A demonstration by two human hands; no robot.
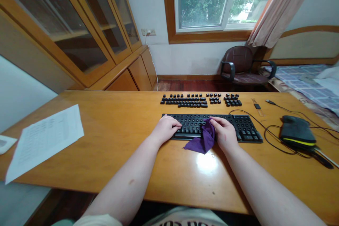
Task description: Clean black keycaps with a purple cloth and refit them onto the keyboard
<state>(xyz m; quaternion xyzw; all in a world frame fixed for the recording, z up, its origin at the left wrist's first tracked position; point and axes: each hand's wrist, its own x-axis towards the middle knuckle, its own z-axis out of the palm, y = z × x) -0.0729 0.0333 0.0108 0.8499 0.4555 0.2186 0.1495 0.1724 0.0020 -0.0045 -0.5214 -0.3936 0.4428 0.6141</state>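
A black keyboard (189, 135) lies on the wooden desk, many of its keycaps off so that the switches show. My left hand (166, 129) grips the keyboard's left end, the thumb reaching over the keys. Pinched in the fingers of my right hand (225, 133) is a purple cloth (205, 141). One part of the cloth is pressed to the middle of the keyboard, and a loose corner hangs over the front edge onto the desk. Behind the keyboard, the removed keycaps (192, 101) stand in rows and small groups.
On the right lie a small black piece with wire loops (257, 106), a USB plug (270, 102) on its cable, and a dark grey pouch-like item (298, 130) with a yellow stripe. Printed sheets (47, 137) rest at the left. A chair (239, 63) stands beyond the desk.
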